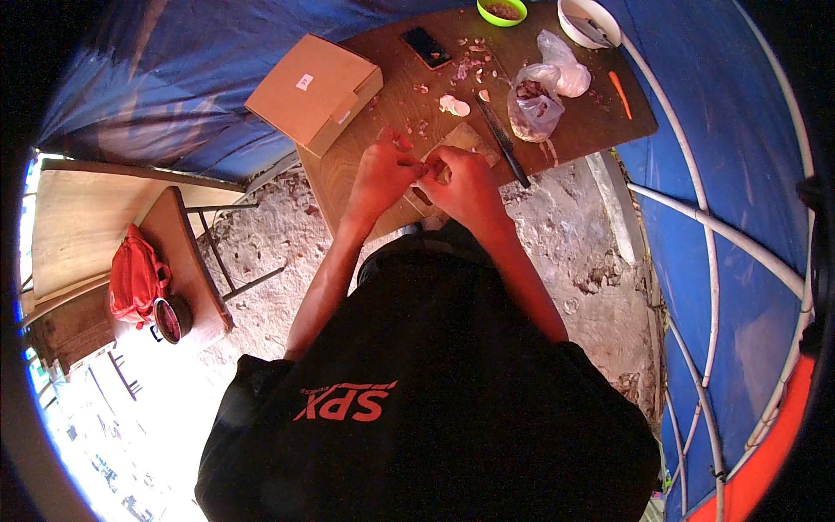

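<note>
My left hand (387, 174) and my right hand (465, 181) meet over the near edge of the brown table (348, 178). Both have their fingertips pinched together around something small, too hidden to name. Under and just beyond my right hand lies a small wooden cutting board (474, 142). A knife (503, 141) with a black handle rests right of the board, its handle toward me. Pale garlic pieces (454, 105) sit beyond my hands, with scattered peelings (470, 68) around them.
A closed cardboard box (313, 91) stands at left, near a phone (426, 47). Rightward are a plastic bag of reddish bulbs (534, 106), another bag (567, 71), a carrot (620, 94), a green bowl (503, 21) and a white bowl (565, 17). A red backpack (135, 277) sits far left.
</note>
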Demonstrator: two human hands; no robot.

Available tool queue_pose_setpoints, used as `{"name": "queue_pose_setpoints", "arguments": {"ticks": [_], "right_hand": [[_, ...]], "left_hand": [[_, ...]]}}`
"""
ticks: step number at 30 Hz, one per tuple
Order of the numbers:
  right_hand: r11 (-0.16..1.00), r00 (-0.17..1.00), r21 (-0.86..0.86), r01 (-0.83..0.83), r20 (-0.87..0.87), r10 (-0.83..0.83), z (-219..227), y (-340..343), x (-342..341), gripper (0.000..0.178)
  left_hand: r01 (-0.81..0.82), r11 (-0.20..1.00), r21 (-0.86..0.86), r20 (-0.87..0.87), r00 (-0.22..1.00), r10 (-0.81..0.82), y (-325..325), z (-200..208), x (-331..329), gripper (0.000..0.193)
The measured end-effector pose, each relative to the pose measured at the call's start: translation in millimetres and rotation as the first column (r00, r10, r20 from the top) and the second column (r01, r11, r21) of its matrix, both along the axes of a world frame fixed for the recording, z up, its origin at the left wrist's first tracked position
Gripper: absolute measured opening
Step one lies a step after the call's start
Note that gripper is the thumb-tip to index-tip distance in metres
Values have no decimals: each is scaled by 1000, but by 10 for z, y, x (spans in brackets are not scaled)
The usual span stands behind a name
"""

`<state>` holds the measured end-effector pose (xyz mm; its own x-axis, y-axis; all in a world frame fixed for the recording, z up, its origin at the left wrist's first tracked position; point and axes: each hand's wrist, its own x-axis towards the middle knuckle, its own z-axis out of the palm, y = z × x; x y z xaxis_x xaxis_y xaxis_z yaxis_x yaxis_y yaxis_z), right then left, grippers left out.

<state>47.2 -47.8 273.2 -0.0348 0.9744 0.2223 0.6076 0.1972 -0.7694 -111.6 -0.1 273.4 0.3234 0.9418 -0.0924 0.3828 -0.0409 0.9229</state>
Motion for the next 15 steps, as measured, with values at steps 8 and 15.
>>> {"name": "queue_pose_setpoints", "arguments": {"ticks": [8,15], "right_hand": [[1000,1000,-17,-1,7,1,-50,18,-41,22],[994,918,-107,-33,-396,-12,-667,132,168,25]], "left_hand": [[17,989,-148,-4,1000,-18,64,-24,-45,35],[-21,923,-385,303,942,148,166,-381,-50,27]]}}
